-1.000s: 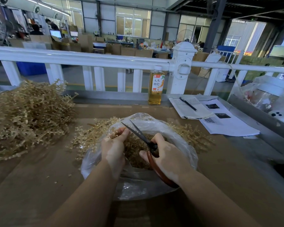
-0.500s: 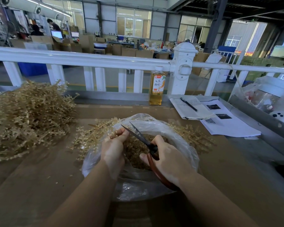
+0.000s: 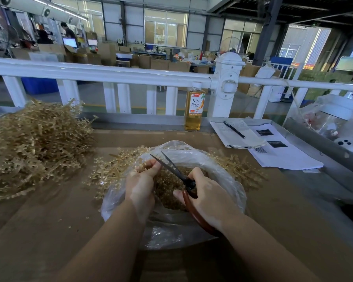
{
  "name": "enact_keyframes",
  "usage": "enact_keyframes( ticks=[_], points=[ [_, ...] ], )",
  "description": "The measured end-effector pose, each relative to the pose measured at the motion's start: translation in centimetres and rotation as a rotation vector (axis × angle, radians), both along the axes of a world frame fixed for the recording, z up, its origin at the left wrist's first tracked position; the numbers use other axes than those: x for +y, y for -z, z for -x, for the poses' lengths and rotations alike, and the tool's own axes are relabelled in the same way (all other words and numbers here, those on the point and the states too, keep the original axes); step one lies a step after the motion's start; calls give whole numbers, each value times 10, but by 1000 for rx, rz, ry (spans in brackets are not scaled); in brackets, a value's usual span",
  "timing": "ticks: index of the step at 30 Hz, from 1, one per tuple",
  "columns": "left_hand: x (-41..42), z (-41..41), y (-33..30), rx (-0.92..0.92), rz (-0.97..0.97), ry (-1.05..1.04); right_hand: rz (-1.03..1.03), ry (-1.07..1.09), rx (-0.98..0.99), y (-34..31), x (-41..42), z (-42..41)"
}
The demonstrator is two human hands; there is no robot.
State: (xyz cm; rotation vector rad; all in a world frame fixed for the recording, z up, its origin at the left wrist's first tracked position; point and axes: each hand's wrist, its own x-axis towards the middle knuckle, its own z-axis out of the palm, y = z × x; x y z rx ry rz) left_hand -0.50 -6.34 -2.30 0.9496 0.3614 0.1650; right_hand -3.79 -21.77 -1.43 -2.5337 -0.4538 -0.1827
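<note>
Black scissors (image 3: 176,170) in right hand (image 3: 209,197), tips beside left hand's (image 3: 140,187) pinched sprig (image 3: 140,168).

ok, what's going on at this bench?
A person is trimming tan sprigs over a clear plastic bag on the table. The left hand pinches a sprig above the bag. The right hand grips scissors, whose blades are open right beside the sprig. Cut bits fill the bag, and a big pile of sprigs waits to the left.
</note>
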Motion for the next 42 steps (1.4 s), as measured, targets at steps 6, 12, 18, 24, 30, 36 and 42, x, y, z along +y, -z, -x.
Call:
enact_keyframes(
  ticks=[6, 12, 18, 24, 30, 36, 42],
  points=[
    [1, -3, 3, 3, -11, 12, 2, -4, -3, 3, -1, -1],
    [3, -1, 0, -15, 26, 66, -31, -21, -24, 6, -1, -3],
    [5, -4, 0, 31, 19, 93, -11, -40, -51, 10, -3, -3],
    [8, -4, 0, 61, 8, 110, -13, -43, -66, 10, -3, -3],
    [6, -6, 0, 95, -7, 99, 11, -39, -64, 8, -2, -1],
    [7, -9, 4, 91, -34, 99, 26, -26, -61, 7, -1, 0],
    [5, -8, 8, 112, -155, 177, -40, -21, -72, 9, 2, 0]
  ],
)
